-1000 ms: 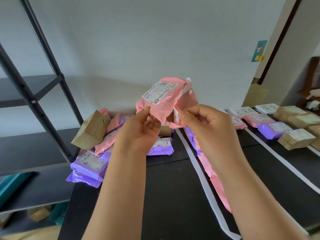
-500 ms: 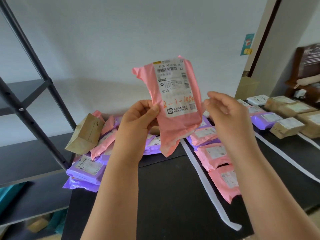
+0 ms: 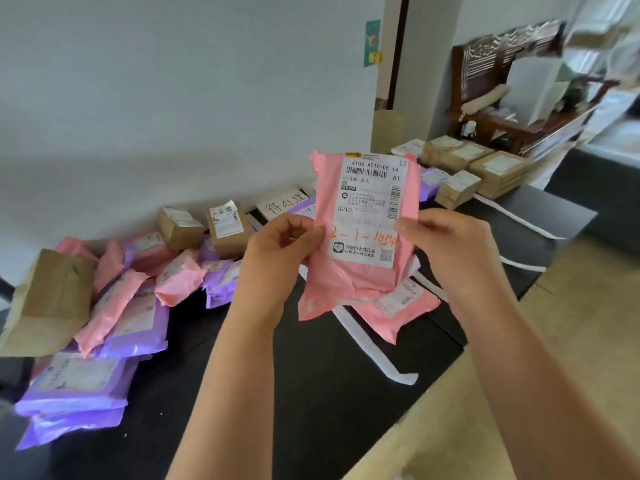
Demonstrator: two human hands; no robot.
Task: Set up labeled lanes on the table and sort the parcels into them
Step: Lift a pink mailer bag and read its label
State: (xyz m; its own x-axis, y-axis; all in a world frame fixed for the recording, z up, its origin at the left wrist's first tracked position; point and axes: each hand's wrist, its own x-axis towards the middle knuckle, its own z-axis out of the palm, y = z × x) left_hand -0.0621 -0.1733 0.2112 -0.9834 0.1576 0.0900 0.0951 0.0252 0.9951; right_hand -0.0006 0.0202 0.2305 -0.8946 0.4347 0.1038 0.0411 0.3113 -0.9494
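Observation:
I hold a pink parcel (image 3: 360, 275) upright in front of me, its white shipping label facing me. My left hand (image 3: 280, 251) pinches its left edge and my right hand (image 3: 446, 244) pinches its right edge. Below it lies the black table (image 3: 311, 393), with white tape strips (image 3: 374, 351) marking lanes. A handwritten lane label (image 3: 282, 204) stands at the table's back by the wall. Another pink parcel (image 3: 401, 306) lies in the lane under the held one.
A heap of pink and purple parcels (image 3: 114, 317) and brown boxes (image 3: 225, 226) covers the table's left. More brown boxes (image 3: 485, 168) and a purple parcel (image 3: 433, 180) sit in the far right lanes. Wooden furniture (image 3: 502, 84) stands beyond. Tan floor (image 3: 450, 427) lies to the right.
The parcel has been turned upright with its label toward me, and my right hand has taken its right edge again. My view has swung to the right.

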